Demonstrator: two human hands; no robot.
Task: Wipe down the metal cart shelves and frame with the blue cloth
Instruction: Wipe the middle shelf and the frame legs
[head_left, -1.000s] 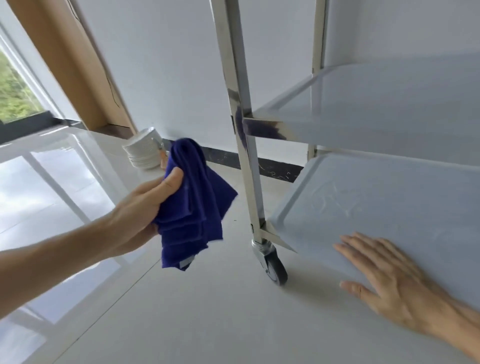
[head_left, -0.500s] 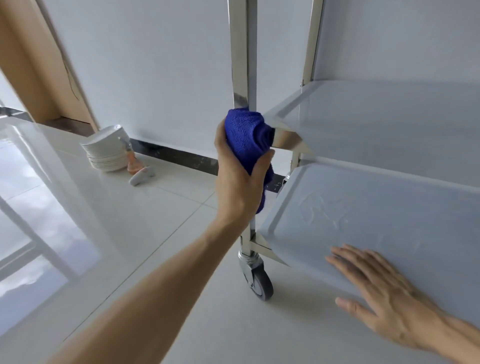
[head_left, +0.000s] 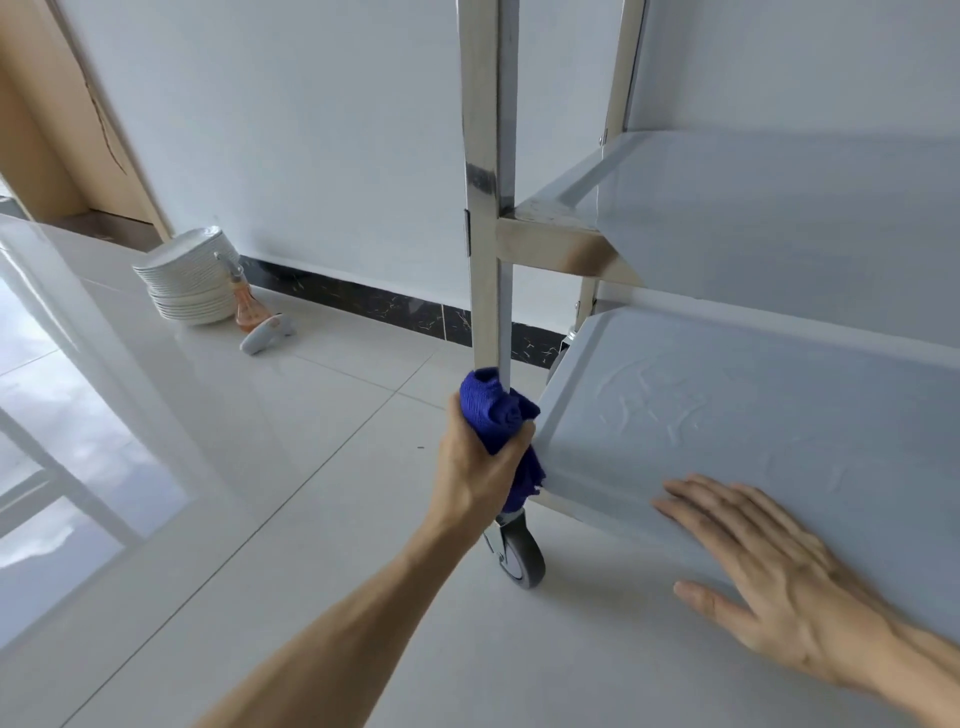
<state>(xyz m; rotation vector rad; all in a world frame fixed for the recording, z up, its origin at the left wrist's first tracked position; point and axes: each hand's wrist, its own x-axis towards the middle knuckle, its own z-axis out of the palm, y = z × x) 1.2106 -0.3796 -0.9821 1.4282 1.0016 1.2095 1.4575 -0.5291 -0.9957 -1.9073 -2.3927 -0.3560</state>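
A bunched dark-blue cloth (head_left: 496, 415) is wrapped around the shiny metal cart's upright corner post (head_left: 488, 291) low down, just above the grey caster wheel (head_left: 519, 558) — gripped by the left hand (head_left: 475, 470) — while the right hand (head_left: 769, 566) lies flat, fingers spread, on the pale bottom shelf (head_left: 727, 395).

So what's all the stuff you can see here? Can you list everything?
blue cloth: one, dark blue, wrapped round the cart post beside the lower shelf
cart post: one, shiny metal, upright
shelves: two, pale grey, one above the other
wheel: one, grey, under the post
plates: one stack, white, on the floor by the wall
bottle: one, orange, beside the plates
left hand: grips the cloth
right hand: flat on the lower shelf
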